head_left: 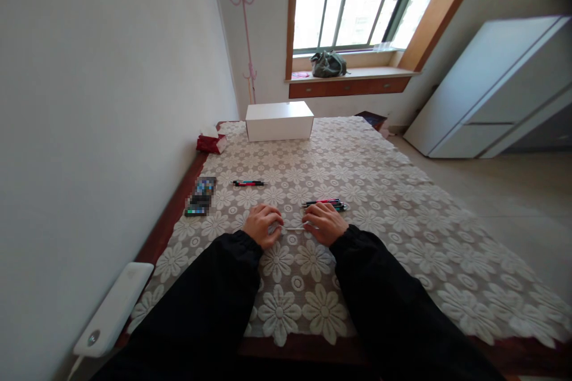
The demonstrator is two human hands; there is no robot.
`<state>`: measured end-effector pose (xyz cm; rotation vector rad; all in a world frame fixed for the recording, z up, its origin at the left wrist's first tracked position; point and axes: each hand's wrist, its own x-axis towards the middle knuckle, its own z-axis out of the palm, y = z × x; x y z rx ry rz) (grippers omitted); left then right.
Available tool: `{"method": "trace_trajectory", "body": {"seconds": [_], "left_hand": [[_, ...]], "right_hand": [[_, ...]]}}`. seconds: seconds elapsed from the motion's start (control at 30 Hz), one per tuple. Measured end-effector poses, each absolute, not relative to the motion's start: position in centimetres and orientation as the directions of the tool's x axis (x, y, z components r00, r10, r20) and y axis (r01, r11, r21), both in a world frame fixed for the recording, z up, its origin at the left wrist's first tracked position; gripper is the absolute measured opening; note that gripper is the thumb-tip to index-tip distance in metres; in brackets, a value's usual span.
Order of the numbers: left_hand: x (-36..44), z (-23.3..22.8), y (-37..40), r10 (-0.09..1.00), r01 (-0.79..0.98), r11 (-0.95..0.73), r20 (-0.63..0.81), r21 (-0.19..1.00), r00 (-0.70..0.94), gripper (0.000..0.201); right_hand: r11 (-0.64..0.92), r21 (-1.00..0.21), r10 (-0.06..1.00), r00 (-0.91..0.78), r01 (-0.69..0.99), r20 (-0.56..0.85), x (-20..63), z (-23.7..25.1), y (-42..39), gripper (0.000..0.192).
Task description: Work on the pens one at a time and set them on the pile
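Between my two hands a thin pale strip (294,228), like a cord or a stretched band, runs straight across just above the tablecloth. My left hand (264,226) has its curled fingers pinched on the strip's left end. The other end is in the fingertips of my right hand (324,223), also curled. Just beyond my right hand lies a small bunch of pens (330,203), partly hidden by its fingers. Farther off to the left, a smaller group of pens (249,183) lies sideways on the cloth.
A white flower-patterned tablecloth (279,309) covers the table. At its far end stands a white box (279,126), with a red tissue pack (211,143) to its left. A blurred dark device (201,196) lies near the left edge. Wall-side, there is a white power strip (114,309).
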<state>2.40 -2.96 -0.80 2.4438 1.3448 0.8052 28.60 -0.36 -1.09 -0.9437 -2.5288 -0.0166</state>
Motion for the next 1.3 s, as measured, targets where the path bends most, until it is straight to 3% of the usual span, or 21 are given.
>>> {"method": "trace_trajectory", "body": {"seconds": [0.3, 0.7, 0.9, 1.3], "left_hand": [[2.5, 0.3, -3.5, 0.827, 0.713, -0.560, 0.233, 0.422, 0.511, 0.012], [2.4, 0.0, -3.3, 0.815, 0.692, -0.577, 0.249, 0.433, 0.523, 0.006], [2.4, -0.1, -3.2, 0.844, 0.721, -0.536, 0.276, 0.439, 0.459, 0.012], [2.1, -0.8, -2.7, 0.902, 0.770, -0.420, 0.317, 0.480, 0.294, 0.027]], "right_hand": [[0.761, -0.177, 0.643, -0.691, 0.624, 0.330, 28.1, -1.1, -0.7, 0.006], [0.738, -0.213, 0.665, -0.637, 0.640, 0.390, 28.0, -1.1, -0.9, 0.013], [0.679, -0.187, 0.717, -0.586, 0.710, 0.377, 28.7, -1.7, -0.2, 0.011], [0.662, -0.161, 0.723, -0.567, 0.732, 0.395, 29.9, -1.2, 0.4, 0.011]]}}
